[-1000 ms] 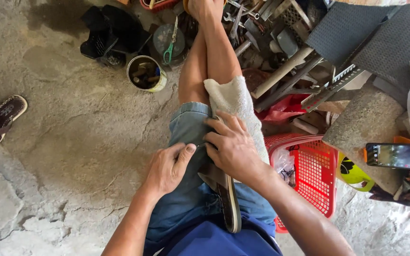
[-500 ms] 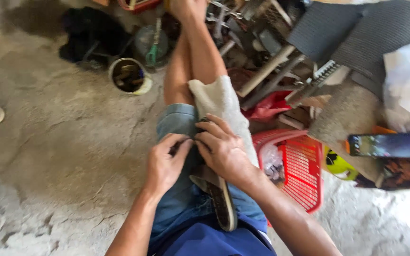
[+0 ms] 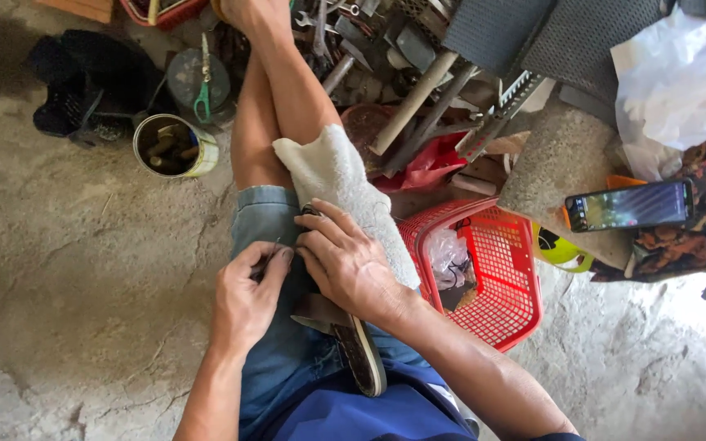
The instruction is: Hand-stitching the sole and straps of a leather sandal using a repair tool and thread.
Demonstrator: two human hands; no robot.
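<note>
Our left hand [image 3: 247,302] has moved in since a second ago, now pinching a thin needle-like tool [image 3: 270,253]. Our right hand [image 3: 345,265] presses fingers-curled on the sandal [image 3: 353,347] across our lap, hiding its front.

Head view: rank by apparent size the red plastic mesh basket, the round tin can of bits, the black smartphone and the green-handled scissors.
1. Red plastic mesh basket, clearly largest.
2 and 3. Black smartphone and round tin can cover similar areas; too close to rank.
4. Green-handled scissors, smallest.
</note>
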